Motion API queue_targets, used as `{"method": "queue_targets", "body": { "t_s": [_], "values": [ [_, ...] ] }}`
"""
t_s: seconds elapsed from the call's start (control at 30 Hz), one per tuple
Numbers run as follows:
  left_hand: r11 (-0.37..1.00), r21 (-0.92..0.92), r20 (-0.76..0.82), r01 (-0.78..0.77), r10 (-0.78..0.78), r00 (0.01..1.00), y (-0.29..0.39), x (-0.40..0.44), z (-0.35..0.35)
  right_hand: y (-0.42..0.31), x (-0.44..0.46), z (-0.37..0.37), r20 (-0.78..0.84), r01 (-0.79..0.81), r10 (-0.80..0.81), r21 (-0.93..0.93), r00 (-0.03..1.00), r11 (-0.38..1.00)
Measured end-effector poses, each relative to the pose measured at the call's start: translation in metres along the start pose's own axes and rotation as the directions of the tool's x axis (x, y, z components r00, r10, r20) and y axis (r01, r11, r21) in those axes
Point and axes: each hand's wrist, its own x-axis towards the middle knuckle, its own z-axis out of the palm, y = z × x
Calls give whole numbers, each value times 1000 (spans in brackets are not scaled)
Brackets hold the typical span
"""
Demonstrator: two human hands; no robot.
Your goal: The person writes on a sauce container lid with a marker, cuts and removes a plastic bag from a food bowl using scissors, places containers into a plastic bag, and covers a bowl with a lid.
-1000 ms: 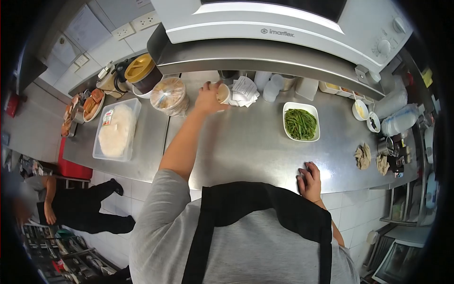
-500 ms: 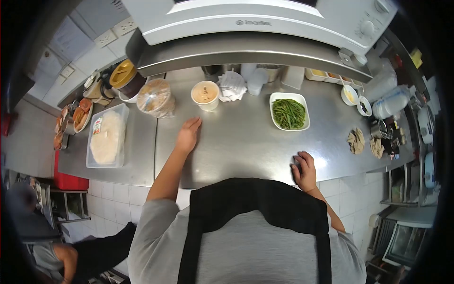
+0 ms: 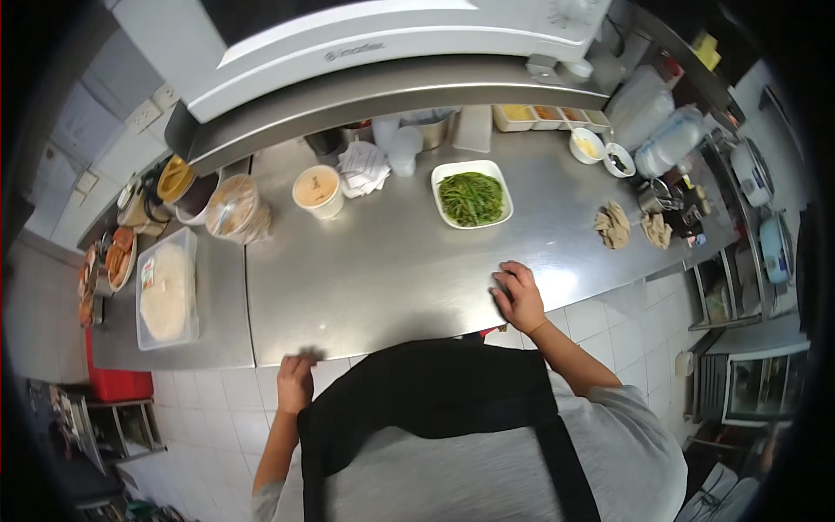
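My left hand (image 3: 297, 380) is at the front edge of the steel counter (image 3: 365, 287), its fingertips smeared by motion. My right hand (image 3: 518, 297) rests on the counter's front edge with its fingers apart and nothing in them. Beyond it stands a white square dish (image 3: 511, 211) of green beans (image 3: 470, 198). A round tub (image 3: 319, 191) with a marked lid stands at the back, left of some folded white papers (image 3: 364, 168). Left of the tub is a bagged round container (image 3: 237, 209).
A clear box of white contents (image 3: 168, 291) lies at the left. Two small bowls (image 3: 586, 146) (image 3: 619, 160) and crumpled cloths (image 3: 612, 225) are at the right. An oven (image 3: 374, 52) sits on the shelf above the back. A red box (image 3: 117, 383) stands below left.
My left hand has drawn back from the tub to the counter's front edge. The tub stands nearer than at first. The view has turned right, and the other person is out of sight.
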Motion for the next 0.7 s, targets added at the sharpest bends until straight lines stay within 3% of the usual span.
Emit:
{"method": "queue_targets", "body": {
  "t_s": [0.07,0.13,0.33,0.43,0.53,0.63,0.7],
  "values": [
    [985,81,275,150,-167,947,-38,-59,37,1,-2,0,-15,7,-7,18,1000,1000],
    [972,69,362,225,-235,902,-37,-70,48,7,-6,2,-2,22,-22,-25,1000,999],
    [943,-47,145,329,-319,937,-16,-40,38,4,-5,-2,-67,79,-81,-21,994,997],
    [938,-63,113,341,-333,936,-23,-30,40,19,3,2,-30,-174,178,95,984,980],
    [938,-73,100,337,-330,939,-25,-26,43,45,41,24,-67,-434,514,450,855,780],
    [935,-86,108,345,-335,936,-18,-16,51,38,97,22,238,-554,742,806,626,209],
    [929,-101,124,356,-344,931,-5,-2,59,45,112,33,280,-573,714,794,642,204]
  ]
}}
